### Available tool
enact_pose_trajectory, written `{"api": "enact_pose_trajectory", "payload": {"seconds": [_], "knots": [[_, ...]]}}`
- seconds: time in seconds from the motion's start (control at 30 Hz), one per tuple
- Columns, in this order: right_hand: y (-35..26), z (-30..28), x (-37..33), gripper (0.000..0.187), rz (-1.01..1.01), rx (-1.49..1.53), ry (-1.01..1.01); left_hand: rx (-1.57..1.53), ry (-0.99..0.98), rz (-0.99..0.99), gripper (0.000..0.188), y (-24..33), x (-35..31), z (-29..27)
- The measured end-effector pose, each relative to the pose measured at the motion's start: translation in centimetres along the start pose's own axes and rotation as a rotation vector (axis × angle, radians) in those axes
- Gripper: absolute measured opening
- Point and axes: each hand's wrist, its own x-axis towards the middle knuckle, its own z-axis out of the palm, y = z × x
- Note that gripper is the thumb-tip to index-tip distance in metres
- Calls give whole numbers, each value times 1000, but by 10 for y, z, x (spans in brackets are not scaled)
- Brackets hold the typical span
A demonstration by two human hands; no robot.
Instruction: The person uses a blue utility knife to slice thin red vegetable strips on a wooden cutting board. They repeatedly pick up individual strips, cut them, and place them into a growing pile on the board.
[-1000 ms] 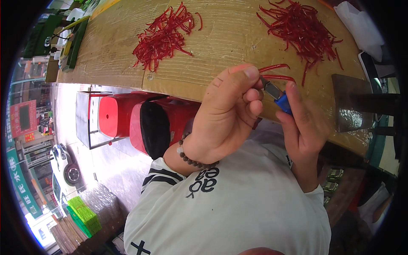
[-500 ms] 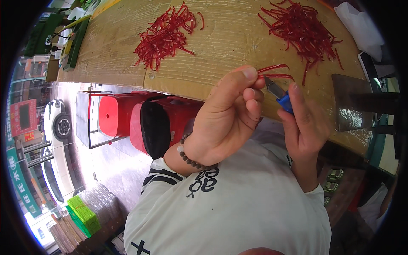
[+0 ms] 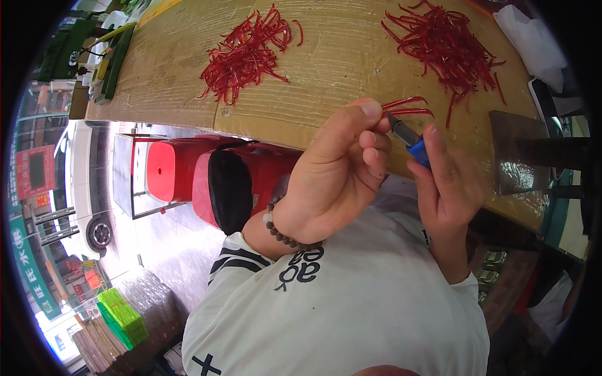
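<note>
My left hand (image 3: pixel 348 153) pinches a thin, glossy red piece (image 3: pixel 407 106) between thumb and index finger. Two narrow prongs stick out of that grip to the right, and its other end is hidden by the fingers. In my right hand (image 3: pixel 448 182) is a small knife (image 3: pixel 404 133) with a grey blade and a blue handle. The blade's tip lies close against the red piece, right beside my left fingertips; whether it touches cannot be made out. Both hands are raised over the near edge of the tan table (image 3: pixel 338 69).
Heaps of similar red strips lie on the table, one at the left (image 3: pixel 248 56) and one at the right (image 3: pixel 445 47). A white plastic bag (image 3: pixel 530 47) sits at the far right. Red stools (image 3: pixel 179 169) stand by the table's near left edge. Green and yellow crates (image 3: pixel 122 316) are lower left.
The knife and my left fingers have shifted only slightly, the blade staying close to the red piece. Outside at the left, the white car has moved.
</note>
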Motion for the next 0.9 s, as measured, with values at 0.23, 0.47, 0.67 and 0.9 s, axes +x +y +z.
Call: {"api": "enact_pose_trajectory", "payload": {"seconds": [0.23, 0.47, 0.67, 0.9], "knots": [[1, 1, -1, 49, 3, -32, 0, -49, 15, -36, 8, 1, -1, -1], [-1, 1, 0, 49, 24, -59, -5, -38, 39, -18, 9, 1, 0, 1], [3, -2, 6, 47, 135, 25, 162, -148, -100, 81, 11, 7, -9, -9], [2, -6, 2, 48, -12, 157, 63, 360, -41, 518, 13, -6, -5, -7]]}}
